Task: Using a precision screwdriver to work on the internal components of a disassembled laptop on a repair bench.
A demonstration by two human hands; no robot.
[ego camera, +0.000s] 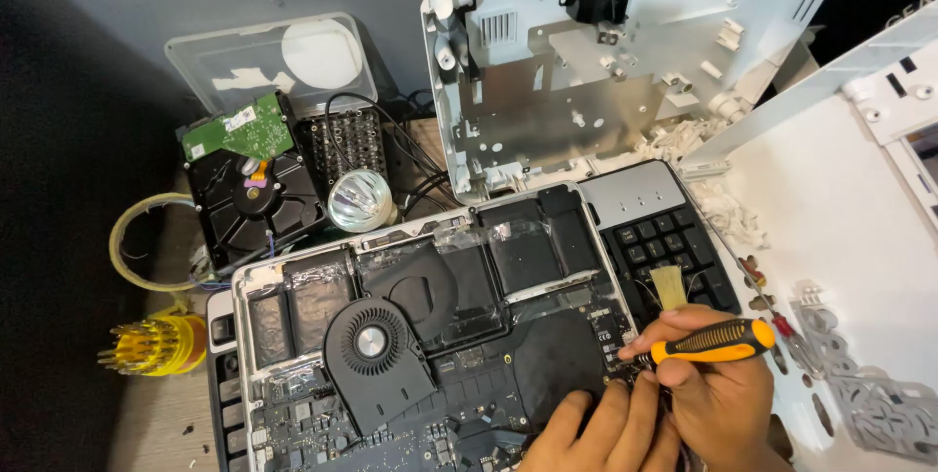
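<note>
Two bare hands are in view at the lower right corner, just below the orange-and-black screwdriver. Right hand: no glove, no ring, no wristband, no sleeve visible; the part in view ends at the lower picture edge. Fingernails are short and unpainted where they show. Left hand, to the left of and below the screwdriver: likewise ungloved, with no ring or other jewellery; only the fingers and part of the back show. Wrists and forearms are out of view.
</note>
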